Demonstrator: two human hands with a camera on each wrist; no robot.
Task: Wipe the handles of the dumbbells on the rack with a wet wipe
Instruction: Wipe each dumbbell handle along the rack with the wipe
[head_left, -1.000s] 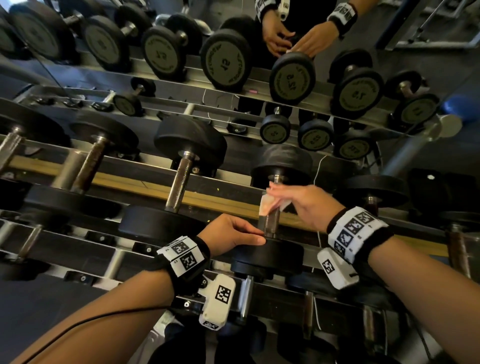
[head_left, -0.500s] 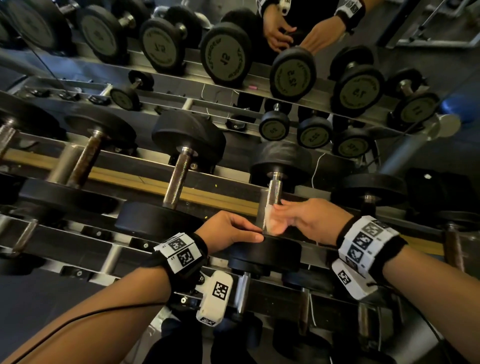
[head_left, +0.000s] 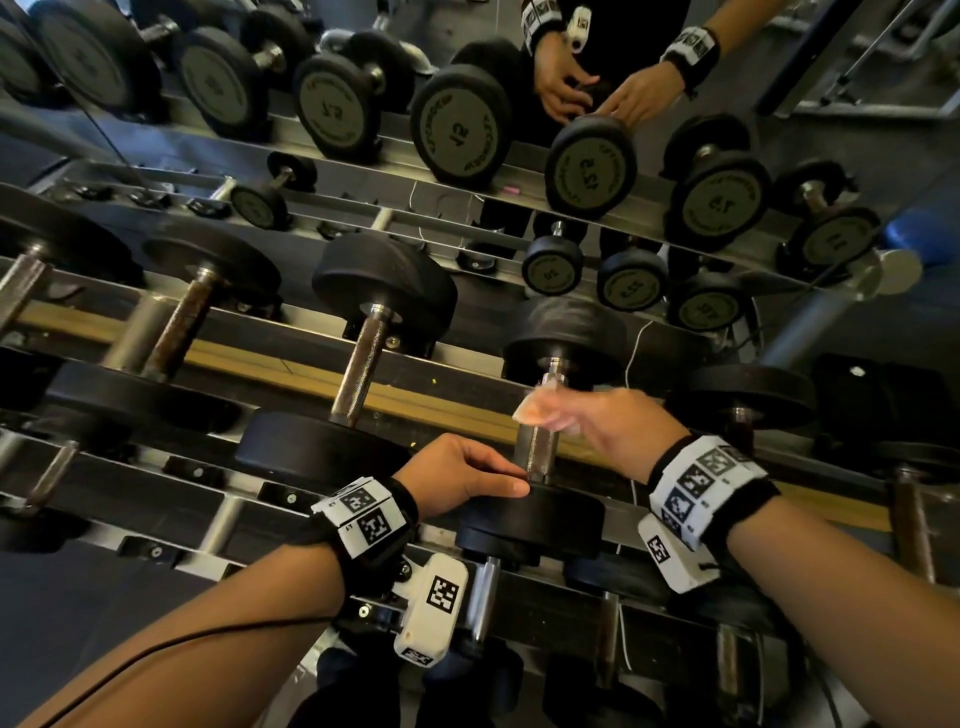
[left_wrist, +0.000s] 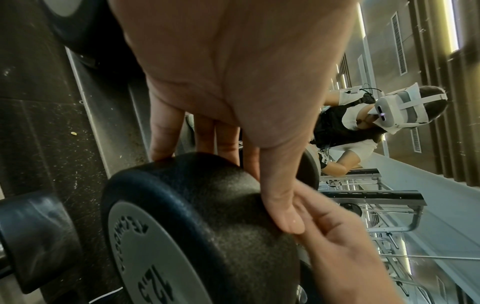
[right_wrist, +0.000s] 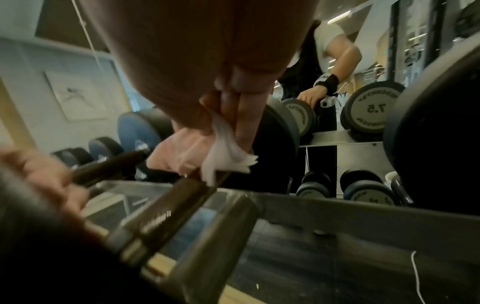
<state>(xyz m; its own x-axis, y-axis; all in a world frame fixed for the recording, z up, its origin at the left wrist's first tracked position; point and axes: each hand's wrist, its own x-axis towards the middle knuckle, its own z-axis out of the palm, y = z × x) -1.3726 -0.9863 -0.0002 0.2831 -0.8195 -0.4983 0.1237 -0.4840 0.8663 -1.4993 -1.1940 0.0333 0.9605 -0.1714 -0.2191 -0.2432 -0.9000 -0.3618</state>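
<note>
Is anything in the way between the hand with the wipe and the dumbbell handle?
Nothing visible is in the way. The right hand pinches the wipe right at the handle. The left hand rests on the dumbbell's near weight, below the wiping spot, not blocking it.

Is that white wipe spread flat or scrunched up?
Scrunched: the wet wipe is bunched in folds, pinched by the right hand against the dumbbell handle.

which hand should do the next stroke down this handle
Right. The right hand already pinches the wipe against the top of the handle, so it can probably just slide down. The left hand holds no wipe and rests on the near weight head.
</note>
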